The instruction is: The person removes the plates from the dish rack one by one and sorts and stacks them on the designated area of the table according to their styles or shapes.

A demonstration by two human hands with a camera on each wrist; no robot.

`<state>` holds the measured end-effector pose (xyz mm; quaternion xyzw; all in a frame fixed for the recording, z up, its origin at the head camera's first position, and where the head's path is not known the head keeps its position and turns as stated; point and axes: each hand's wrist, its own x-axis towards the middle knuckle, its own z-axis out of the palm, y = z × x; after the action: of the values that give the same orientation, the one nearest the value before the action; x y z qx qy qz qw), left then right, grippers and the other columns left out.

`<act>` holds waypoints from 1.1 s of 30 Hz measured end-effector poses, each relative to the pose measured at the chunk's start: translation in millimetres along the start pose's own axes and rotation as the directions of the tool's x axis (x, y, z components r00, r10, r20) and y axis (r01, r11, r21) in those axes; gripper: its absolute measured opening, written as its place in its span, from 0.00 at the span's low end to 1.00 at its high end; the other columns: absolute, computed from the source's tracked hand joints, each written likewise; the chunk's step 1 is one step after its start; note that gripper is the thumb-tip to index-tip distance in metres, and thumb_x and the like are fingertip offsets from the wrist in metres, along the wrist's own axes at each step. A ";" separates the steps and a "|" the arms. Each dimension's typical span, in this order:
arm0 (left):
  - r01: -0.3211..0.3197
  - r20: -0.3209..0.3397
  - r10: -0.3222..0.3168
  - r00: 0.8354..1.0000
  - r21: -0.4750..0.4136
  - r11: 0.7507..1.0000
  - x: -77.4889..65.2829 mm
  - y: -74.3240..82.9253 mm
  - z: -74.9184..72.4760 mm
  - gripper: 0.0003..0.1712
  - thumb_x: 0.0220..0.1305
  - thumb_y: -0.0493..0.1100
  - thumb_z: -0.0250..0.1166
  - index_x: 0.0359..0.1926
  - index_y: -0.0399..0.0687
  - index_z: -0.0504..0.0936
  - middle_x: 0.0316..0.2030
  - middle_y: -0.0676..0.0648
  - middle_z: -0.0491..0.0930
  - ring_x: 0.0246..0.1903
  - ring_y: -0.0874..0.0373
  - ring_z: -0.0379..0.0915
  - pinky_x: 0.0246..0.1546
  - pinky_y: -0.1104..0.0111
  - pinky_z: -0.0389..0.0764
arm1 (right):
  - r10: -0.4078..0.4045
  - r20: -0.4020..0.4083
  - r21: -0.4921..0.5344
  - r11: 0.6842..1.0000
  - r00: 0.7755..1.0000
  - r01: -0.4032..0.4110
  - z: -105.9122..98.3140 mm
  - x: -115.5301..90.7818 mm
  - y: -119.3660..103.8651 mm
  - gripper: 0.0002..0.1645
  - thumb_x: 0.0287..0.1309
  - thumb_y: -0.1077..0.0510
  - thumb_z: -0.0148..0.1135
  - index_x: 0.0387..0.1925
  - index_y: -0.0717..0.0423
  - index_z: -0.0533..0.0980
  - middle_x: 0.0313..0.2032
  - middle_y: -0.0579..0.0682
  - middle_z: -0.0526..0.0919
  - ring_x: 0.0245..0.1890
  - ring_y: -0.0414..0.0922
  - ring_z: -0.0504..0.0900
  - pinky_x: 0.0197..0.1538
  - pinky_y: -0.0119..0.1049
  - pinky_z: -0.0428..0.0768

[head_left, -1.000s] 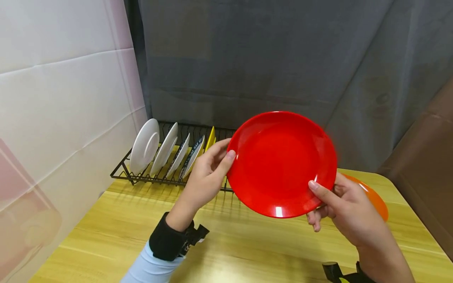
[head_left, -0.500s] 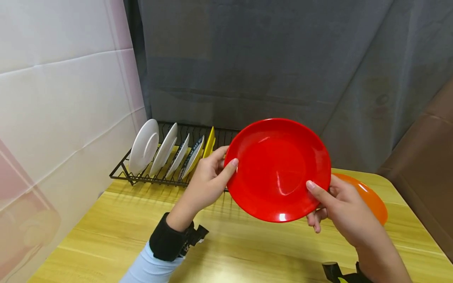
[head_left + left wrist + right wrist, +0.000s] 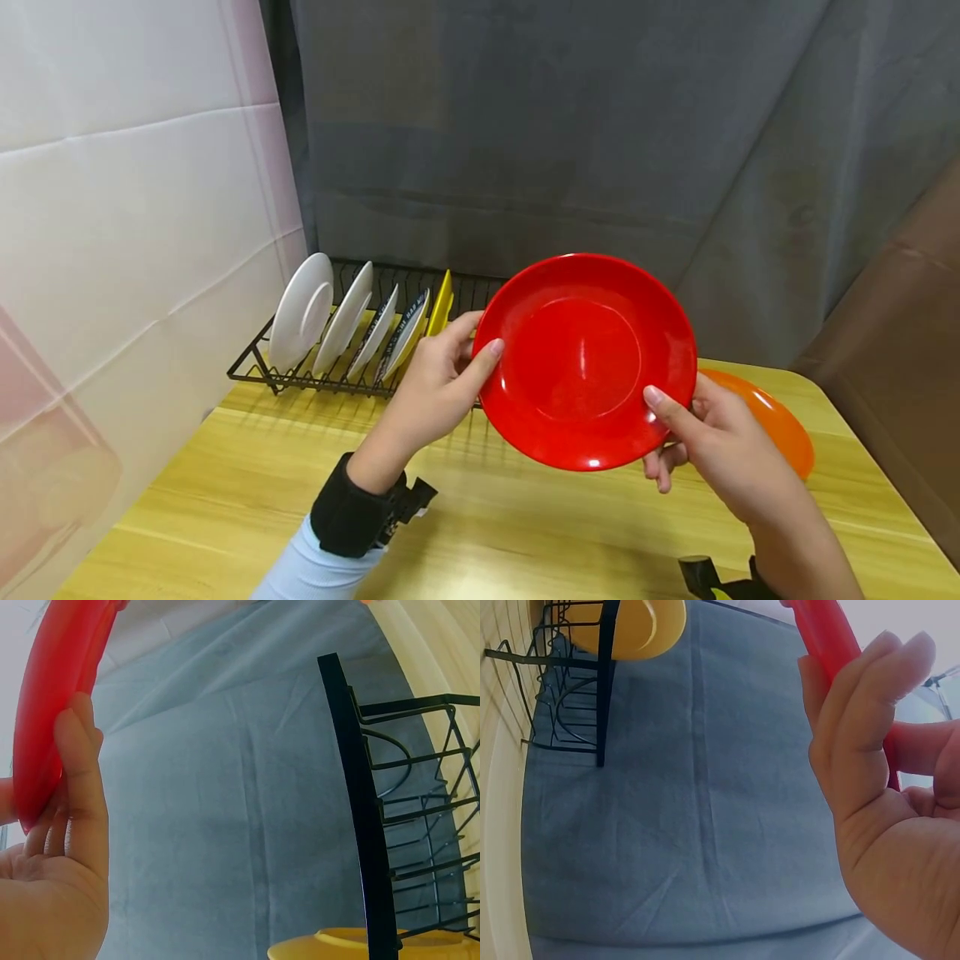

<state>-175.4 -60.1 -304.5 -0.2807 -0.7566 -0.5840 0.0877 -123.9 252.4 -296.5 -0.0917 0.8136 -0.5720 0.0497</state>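
Note:
A glossy red plate [image 3: 585, 358] is held up over the table in the head view, its inner face tilted toward me. My left hand [image 3: 431, 387] pinches its left rim, thumb on the front and fingers behind. At the lower right rim my right hand [image 3: 735, 450] grips it the same way, with some fingertips showing below the edge. Both wrist views show the red plate [image 3: 60, 697] edge-on between thumb and fingers. Behind my left hand stands a black wire dish rack [image 3: 300, 383], partly hidden by the plate.
White plates [image 3: 302, 312], patterned plates [image 3: 405, 333] and a yellow plate [image 3: 441, 304] stand upright in the rack's left part. An orange plate [image 3: 772, 421] lies on the wooden table [image 3: 510, 533] at right, partly behind my right hand. A grey curtain [image 3: 525, 125] hangs behind.
Both hands have brought the red plate slightly down and to the left, and its tilt has shifted a little. Both hands keep their hold on the rim.

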 end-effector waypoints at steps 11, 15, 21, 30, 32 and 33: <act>0.005 0.002 -0.005 1.000 0.014 1.000 -1.1 -1.0 -0.3 0.25 0.79 0.38 0.61 0.72 0.39 0.73 0.46 0.38 0.91 0.35 0.55 0.89 0.38 0.67 0.93 | -0.008 0.021 0.010 1.000 1.000 0.008 -0.6 -0.5 0.4 0.27 0.83 0.55 0.51 0.68 0.72 0.60 0.27 0.57 0.88 0.21 0.52 0.86 0.28 0.44 0.91; 0.001 0.000 -0.001 1.000 0.019 1.000 -1.1 -0.6 -0.3 0.25 0.79 0.38 0.62 0.71 0.38 0.73 0.46 0.38 0.91 0.34 0.55 0.89 0.38 0.67 0.93 | -0.014 0.027 0.010 1.000 1.000 0.014 -0.9 -0.6 0.3 0.27 0.83 0.55 0.51 0.67 0.73 0.60 0.26 0.58 0.87 0.21 0.52 0.86 0.28 0.44 0.91; 0.011 0.004 -0.011 1.000 0.019 1.000 -0.6 -0.8 0.5 0.25 0.79 0.39 0.62 0.72 0.39 0.73 0.46 0.39 0.91 0.34 0.55 0.89 0.37 0.67 0.92 | 0.002 0.022 0.003 1.000 1.000 -0.002 -1.7 -1.3 -0.4 0.27 0.83 0.54 0.51 0.68 0.72 0.60 0.27 0.57 0.88 0.21 0.52 0.86 0.29 0.44 0.91; -0.002 0.002 0.002 1.000 0.025 1.000 -0.2 -0.8 0.7 0.24 0.78 0.38 0.62 0.71 0.38 0.73 0.46 0.38 0.91 0.35 0.54 0.90 0.38 0.67 0.92 | 0.009 0.019 0.000 1.000 1.000 -0.009 -1.7 -1.6 -1.5 0.29 0.83 0.54 0.51 0.70 0.71 0.59 0.27 0.56 0.88 0.22 0.52 0.86 0.29 0.43 0.91; 0.004 0.000 -0.004 1.000 0.023 1.000 -0.1 -0.4 0.8 0.24 0.78 0.38 0.62 0.71 0.38 0.74 0.46 0.38 0.91 0.35 0.54 0.90 0.38 0.67 0.93 | 0.017 0.013 -0.003 1.000 1.000 -0.017 -1.5 -1.7 -1.9 0.30 0.83 0.53 0.51 0.71 0.71 0.59 0.28 0.55 0.88 0.22 0.52 0.86 0.30 0.43 0.91; 0.011 -0.001 -0.011 1.000 0.020 1.000 0.0 -0.2 1.0 0.24 0.78 0.38 0.62 0.71 0.38 0.74 0.46 0.38 0.91 0.35 0.53 0.90 0.38 0.67 0.93 | 0.020 0.006 -0.005 1.000 1.000 -0.020 -1.5 -1.8 -2.0 0.30 0.83 0.53 0.51 0.71 0.71 0.59 0.28 0.55 0.88 0.21 0.52 0.86 0.30 0.43 0.91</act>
<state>-175.3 -59.2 -305.0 -0.2754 -0.7639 -0.5770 0.0875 -122.2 253.5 -294.2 -0.0857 0.8157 -0.5692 0.0576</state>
